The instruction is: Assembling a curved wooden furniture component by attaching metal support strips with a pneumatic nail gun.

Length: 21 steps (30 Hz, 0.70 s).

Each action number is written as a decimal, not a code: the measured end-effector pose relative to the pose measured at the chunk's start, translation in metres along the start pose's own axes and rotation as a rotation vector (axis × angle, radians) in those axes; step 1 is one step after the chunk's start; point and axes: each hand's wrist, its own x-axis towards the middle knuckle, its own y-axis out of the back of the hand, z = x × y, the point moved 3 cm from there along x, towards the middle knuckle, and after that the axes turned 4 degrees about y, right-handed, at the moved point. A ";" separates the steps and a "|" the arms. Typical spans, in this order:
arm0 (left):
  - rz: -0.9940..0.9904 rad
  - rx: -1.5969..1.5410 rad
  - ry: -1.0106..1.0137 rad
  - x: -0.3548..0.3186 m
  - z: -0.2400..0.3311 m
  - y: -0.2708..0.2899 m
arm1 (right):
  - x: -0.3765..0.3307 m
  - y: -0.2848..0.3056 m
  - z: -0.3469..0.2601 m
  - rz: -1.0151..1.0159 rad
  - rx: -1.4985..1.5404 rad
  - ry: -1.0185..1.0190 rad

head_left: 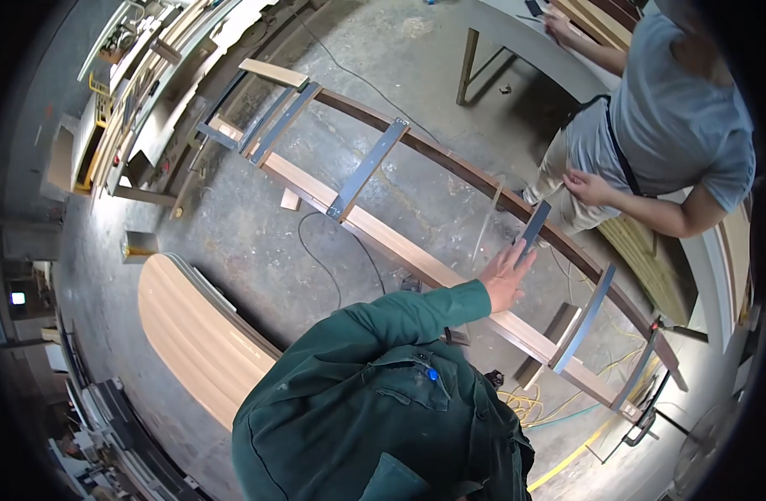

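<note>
1. From up here I see one arm in a green sleeve (pixel 416 305) reaching out from the lower middle; I take it for my right hand (pixel 507 274), though the jacket hides the shoulder, so I'm not certain of the side.
2. Its fingers (pixel 523 255) are clamped on the lower end of a dark flat metal bar (pixel 533 224), held tilted up off the frame, probably so it can be laid across like the others.
3. The bar hangs over the gap between a pale wooden rail (pixel 400 246) and a dark curved rail (pixel 450 159). Both rails stand raised above the concrete floor (pixel 258 242).
4. Similar metal bars (pixel 368 167) already bridge the two rails at intervals, which seems to keep them at an even spacing along the curve.
5. My left hand is out of view; I cannot tell what its fingers do.
6. Another person in a grey shirt (pixel 675 125) stands across the frame, one hand (pixel 588 185) near the bar's upper end but apart from it.
7. A curved stack of pale panels (pixel 199 334) lies on the floor to my left.
</note>
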 end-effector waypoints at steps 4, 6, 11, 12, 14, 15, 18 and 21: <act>0.007 -0.041 0.147 -0.002 -0.018 -0.007 | 0.010 0.007 -0.019 -0.012 -0.138 0.053; -0.038 -0.127 0.214 -0.009 -0.029 -0.018 | 0.017 0.009 -0.027 -0.027 -0.203 0.088; -0.297 -0.331 0.402 0.000 -0.031 -0.010 | 0.045 0.025 -0.059 -0.060 -0.355 0.208; -0.298 -0.343 0.428 -0.002 -0.034 -0.016 | 0.049 0.032 -0.063 -0.068 -0.391 0.231; -0.263 -0.354 0.465 -0.006 -0.036 -0.019 | 0.060 0.044 -0.077 -0.094 -0.472 0.285; -0.234 -0.356 0.475 -0.006 -0.037 -0.029 | 0.066 0.050 -0.085 -0.112 -0.520 0.312; -0.161 -0.324 0.459 -0.007 -0.035 -0.040 | 0.082 0.055 -0.117 -0.205 -0.686 0.391; -0.055 -0.283 0.424 -0.009 -0.031 -0.038 | 0.096 0.051 -0.147 -0.324 -0.883 0.464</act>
